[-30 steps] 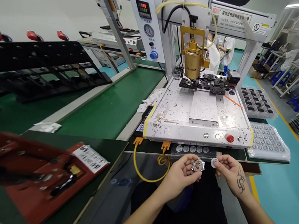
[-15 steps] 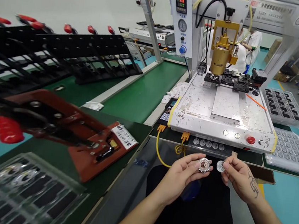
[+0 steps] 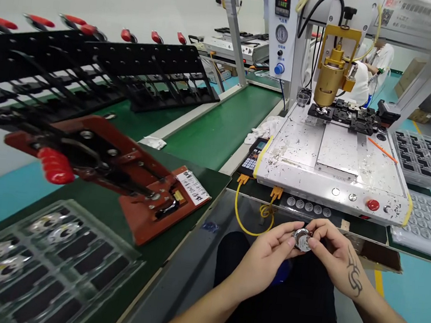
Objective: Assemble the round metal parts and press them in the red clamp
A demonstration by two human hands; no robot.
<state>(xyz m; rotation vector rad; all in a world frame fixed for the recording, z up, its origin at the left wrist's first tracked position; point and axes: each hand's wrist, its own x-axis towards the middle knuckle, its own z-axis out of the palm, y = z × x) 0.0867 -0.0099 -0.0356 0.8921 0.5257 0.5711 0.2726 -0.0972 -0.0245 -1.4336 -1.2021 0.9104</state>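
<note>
My left hand (image 3: 269, 254) pinches a round, shiny metal watch case (image 3: 297, 232) between thumb and fingers, above my lap. Against the face of the case lies a thin whitish disc (image 3: 304, 243) with fine print, which my right hand (image 3: 331, 251) grips at its right edge with the thumb. The two hands meet at the case, their fingertips nearly touching. Fingers partly cover the rims of both pieces, so how far the disc sits inside the ring cannot be made out.
Before me stands a white press machine (image 3: 332, 186) with a brass head (image 3: 329, 83). A strip of round discs (image 3: 309, 206) lies at its front edge. To the left are a red-handled toggle clamp (image 3: 56, 166) and a plastic tray (image 3: 88, 230) of metal parts. Co-workers sit behind.
My right hand has moved left and brought the disc onto the watch case; before, the two were apart. The camera view has shifted a little left.
</note>
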